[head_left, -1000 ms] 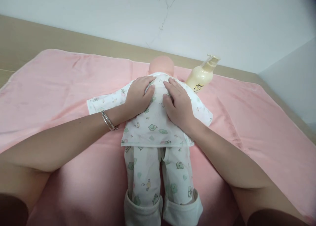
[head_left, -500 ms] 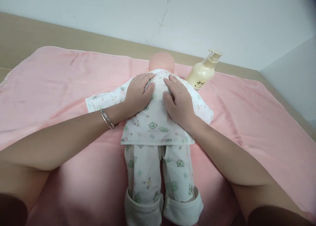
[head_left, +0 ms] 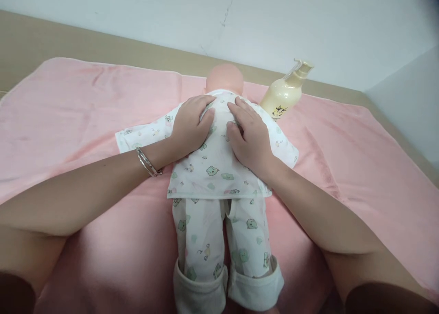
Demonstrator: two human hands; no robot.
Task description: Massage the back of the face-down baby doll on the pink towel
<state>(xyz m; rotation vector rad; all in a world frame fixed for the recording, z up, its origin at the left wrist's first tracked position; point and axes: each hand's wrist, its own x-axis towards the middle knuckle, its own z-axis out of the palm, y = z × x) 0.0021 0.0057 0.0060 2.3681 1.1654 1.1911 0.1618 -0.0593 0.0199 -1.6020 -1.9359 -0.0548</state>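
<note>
A baby doll (head_left: 224, 78) lies face down, its head pointing away from me. It wears a white printed shirt (head_left: 212, 176) and matching trousers (head_left: 206, 236) with turned-up cuffs. My left hand (head_left: 192, 124) rests flat on the left side of its upper back, fingers stretched toward the shoulder. On the right side of the back lies my right hand (head_left: 250, 135), open, with the thumb toward the middle. Neither hand grips anything. A strip of shirt shows between the two thumbs. The doll's own hands are hidden in or beyond its sleeves.
Under the doll spreads a pink blanket (head_left: 85, 94) on a wooden surface (head_left: 113, 44). A cream pump bottle (head_left: 283, 94) with a cow picture leans beyond the doll's right shoulder. A cracked white wall (head_left: 154, 16) stands behind.
The view has shifted slightly, so the doll's head and the bottle sit a little higher in the picture. Both hands keep their places on the doll's back.
</note>
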